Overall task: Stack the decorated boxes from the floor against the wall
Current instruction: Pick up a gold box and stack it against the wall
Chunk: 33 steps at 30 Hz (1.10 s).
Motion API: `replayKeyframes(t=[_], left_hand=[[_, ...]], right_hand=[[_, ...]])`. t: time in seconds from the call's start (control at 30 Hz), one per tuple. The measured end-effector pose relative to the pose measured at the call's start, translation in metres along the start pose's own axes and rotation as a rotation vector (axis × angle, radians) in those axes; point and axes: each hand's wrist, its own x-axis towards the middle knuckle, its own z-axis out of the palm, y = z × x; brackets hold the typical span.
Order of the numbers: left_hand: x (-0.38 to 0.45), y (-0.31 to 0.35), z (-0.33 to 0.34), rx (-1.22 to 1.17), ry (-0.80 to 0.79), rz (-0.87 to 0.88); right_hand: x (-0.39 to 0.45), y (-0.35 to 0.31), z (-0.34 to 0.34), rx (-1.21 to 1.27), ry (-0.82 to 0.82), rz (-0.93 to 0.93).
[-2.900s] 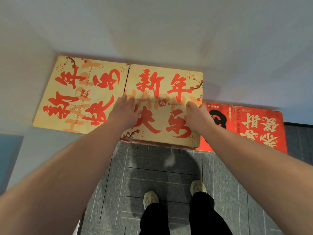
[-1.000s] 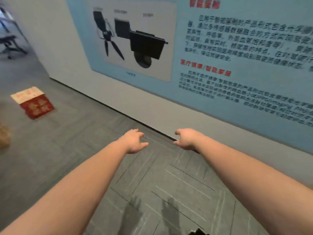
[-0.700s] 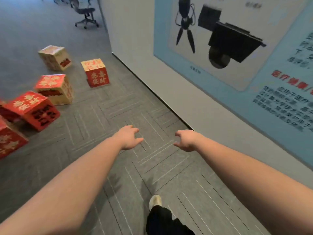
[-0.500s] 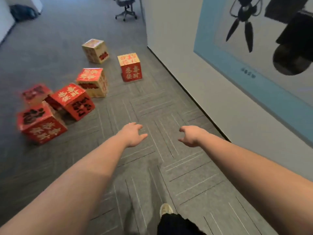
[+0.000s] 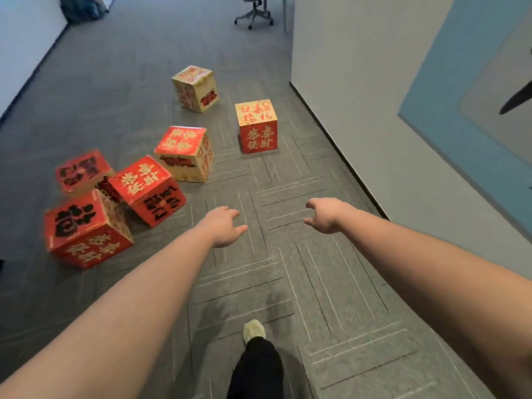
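Observation:
Several red and gold decorated boxes lie scattered on the grey carpet ahead and to the left. The nearest red box (image 5: 86,228) sits at the left, with a tilted red box (image 5: 148,190) leaning beside it and another red box (image 5: 82,171) behind. A gold-sided box (image 5: 185,154) stands in the middle, a red and gold box (image 5: 257,126) nearer the wall, and a gold box (image 5: 195,87) farthest off. My left hand (image 5: 223,227) and my right hand (image 5: 326,216) reach forward, both relaxed and holding nothing, well short of the boxes.
A white wall (image 5: 359,90) with a blue poster (image 5: 472,110) runs along the right. An office chair (image 5: 254,10) stands at the far end of the carpet. Another wall (image 5: 23,47) closes the left side. My foot (image 5: 253,332) steps on the carpet below.
I have let go of the stacked boxes at the wall and turned away. The view has swung onto the scattered boxes, which are now closer. Both hands stay empty.

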Motion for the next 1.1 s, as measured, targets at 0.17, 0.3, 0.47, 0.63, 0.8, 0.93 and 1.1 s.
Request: replayKeyframes(t=[0.17,0.3,0.47,0.63,0.8,0.93,1.1], left_hand=[[0.129,-0.016,-0.072,0.008,0.002,0.092],[0.222,-0.027,-0.124,0.026,-0.018,0.132],[0.336,-0.038,-0.17,0.028,-0.053,0.146],[0.452,-0.06,-0.213,-0.022,-0.096,0.067],[0.564,-0.088,-0.268,-0.051,-0.086,-0.021],[0.641,-0.102,-0.312,-0.097,-0.086,-0.028],[0.758,-0.125,-0.359,-0.11,-0.102,0.0]], right_hand=[[0.108,-0.005,-0.058,0.023,-0.008,0.094],[0.183,-0.008,-0.099,0.066,-0.029,0.14],[0.295,0.0,-0.14,0.079,-0.069,0.178],[0.433,0.0,-0.187,0.095,-0.121,0.145],[0.558,-0.012,-0.247,0.1,-0.16,0.093],[0.643,-0.024,-0.299,0.073,-0.175,0.07],[0.75,-0.033,-0.353,0.071,-0.163,0.081]])
